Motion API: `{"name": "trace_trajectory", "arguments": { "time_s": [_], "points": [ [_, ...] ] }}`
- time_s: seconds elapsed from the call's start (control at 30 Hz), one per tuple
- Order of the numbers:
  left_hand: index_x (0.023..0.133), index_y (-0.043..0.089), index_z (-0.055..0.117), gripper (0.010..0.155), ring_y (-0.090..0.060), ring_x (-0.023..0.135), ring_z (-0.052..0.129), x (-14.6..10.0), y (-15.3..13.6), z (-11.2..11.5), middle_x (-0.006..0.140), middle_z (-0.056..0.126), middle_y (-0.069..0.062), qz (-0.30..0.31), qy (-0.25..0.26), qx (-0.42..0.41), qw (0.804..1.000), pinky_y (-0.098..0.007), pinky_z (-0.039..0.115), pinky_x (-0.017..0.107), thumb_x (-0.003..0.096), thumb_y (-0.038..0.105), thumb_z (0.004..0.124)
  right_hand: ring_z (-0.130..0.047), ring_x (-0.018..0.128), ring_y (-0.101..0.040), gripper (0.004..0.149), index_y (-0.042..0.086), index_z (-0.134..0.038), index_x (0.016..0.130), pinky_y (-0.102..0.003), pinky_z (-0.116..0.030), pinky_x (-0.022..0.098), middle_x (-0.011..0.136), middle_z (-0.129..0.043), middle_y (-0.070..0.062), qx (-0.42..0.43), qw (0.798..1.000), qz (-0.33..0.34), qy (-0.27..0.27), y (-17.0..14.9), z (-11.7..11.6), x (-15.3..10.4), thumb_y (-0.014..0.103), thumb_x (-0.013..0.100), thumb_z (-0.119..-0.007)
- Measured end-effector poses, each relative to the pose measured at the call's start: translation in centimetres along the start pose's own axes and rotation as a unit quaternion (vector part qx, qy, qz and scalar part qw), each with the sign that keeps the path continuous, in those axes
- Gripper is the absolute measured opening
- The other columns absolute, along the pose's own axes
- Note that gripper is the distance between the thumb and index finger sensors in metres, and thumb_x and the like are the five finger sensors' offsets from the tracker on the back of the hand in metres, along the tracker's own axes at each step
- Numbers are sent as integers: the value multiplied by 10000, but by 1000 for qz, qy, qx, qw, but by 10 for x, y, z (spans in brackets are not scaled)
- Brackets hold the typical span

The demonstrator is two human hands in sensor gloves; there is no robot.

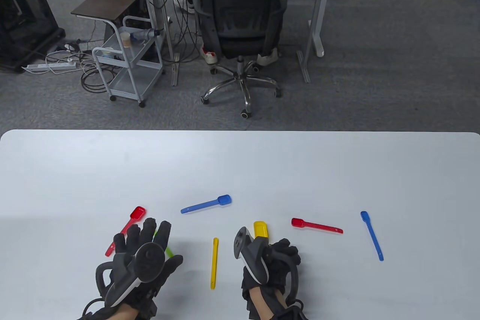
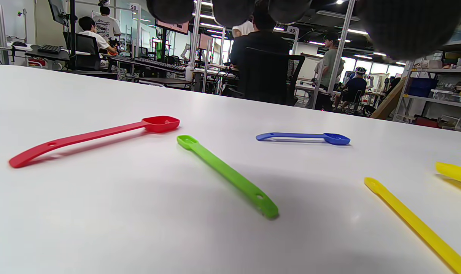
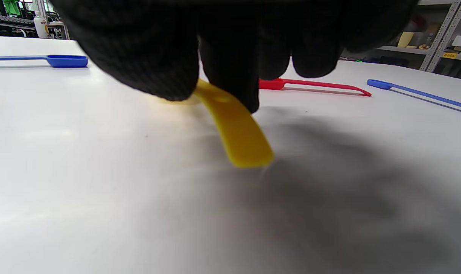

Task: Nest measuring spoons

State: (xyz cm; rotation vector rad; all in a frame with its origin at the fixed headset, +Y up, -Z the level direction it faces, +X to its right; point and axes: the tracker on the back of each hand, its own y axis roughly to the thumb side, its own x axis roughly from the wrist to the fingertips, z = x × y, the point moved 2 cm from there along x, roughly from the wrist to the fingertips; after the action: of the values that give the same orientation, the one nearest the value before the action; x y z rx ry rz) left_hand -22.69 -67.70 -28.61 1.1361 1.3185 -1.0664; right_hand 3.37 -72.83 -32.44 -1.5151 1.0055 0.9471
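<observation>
Several coloured measuring spoons lie on the white table. My left hand hovers open over a green spoon, next to a red spoon. In the left wrist view the green spoon and the red spoon lie free below my fingertips. My right hand pinches the handle of a wide yellow spoon. In the right wrist view my fingers hold that spoon with its handle end tilted up off the table.
A thin yellow spoon lies between my hands. A blue spoon lies beyond it. A red spoon and another blue spoon lie to the right. An office chair stands past the table's far edge.
</observation>
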Motion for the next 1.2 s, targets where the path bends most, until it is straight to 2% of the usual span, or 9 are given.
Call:
{"name": "trace_trajectory", "arguments": {
  "time_s": [0.37, 0.63, 0.77, 0.87, 0.97, 1.2],
  "points": [
    [1159, 369, 538, 868, -536, 1150, 582, 1, 0, 2, 1257, 522, -61, -2, -3, 1, 1000, -705, 383, 803, 401, 683, 820, -750, 917, -627, 442, 17, -947, 735, -711, -641, 621, 1106, -722, -312, -14, 1000, 12, 2, 21, -15, -4, 365, 479, -853],
    [1159, 368, 538, 867, -535, 1150, 583, 1, 0, 3, 1258, 520, -60, -3, -5, 1, 1000, -706, 382, 802, 401, 684, 818, -745, 917, -633, 465, 26, -946, 741, -715, -637, 622, 1107, -717, -316, -12, 1000, 22, 3, 28, -18, -6, 399, 487, -834],
    [1159, 370, 537, 866, -535, 1151, 582, 1, 0, 3, 1257, 522, -59, -4, -4, 1, 1000, -706, 383, 802, 402, 685, 816, -730, 924, -640, 534, 19, -919, 808, -719, -628, 625, 1119, -694, -320, -9, 1000, 30, 1, 29, -18, -6, 436, 491, -818],
    [1159, 367, 537, 867, -532, 1152, 579, 1, 0, 3, 1256, 523, -60, -5, -3, 1, 1000, -705, 382, 803, 401, 683, 818, -705, 936, -648, 606, 50, -831, 941, -718, -615, 634, 1143, -641, -334, -7, 999, 34, -1, 27, -13, -7, 465, 503, -780],
    [1160, 369, 535, 866, -532, 1152, 582, 1, 0, 3, 1257, 523, -60, -5, -3, 2, 1000, -705, 382, 803, 403, 684, 816, -684, 947, -652, 655, 68, -752, 1020, -721, -603, 639, 1170, -593, -326, -1, 999, 41, -11, 23, -7, -8, 479, 510, -758],
    [1159, 366, 536, 868, -528, 1152, 585, 2, -1, 4, 1255, 527, -59, -6, -2, 3, 1000, -705, 384, 803, 402, 685, 814, -675, 955, -648, 691, 80, -678, 1072, -718, -597, 645, 1186, -563, -316, 10, 998, 52, -41, 8, 12, -8, 481, 514, -744]
  ]
}}
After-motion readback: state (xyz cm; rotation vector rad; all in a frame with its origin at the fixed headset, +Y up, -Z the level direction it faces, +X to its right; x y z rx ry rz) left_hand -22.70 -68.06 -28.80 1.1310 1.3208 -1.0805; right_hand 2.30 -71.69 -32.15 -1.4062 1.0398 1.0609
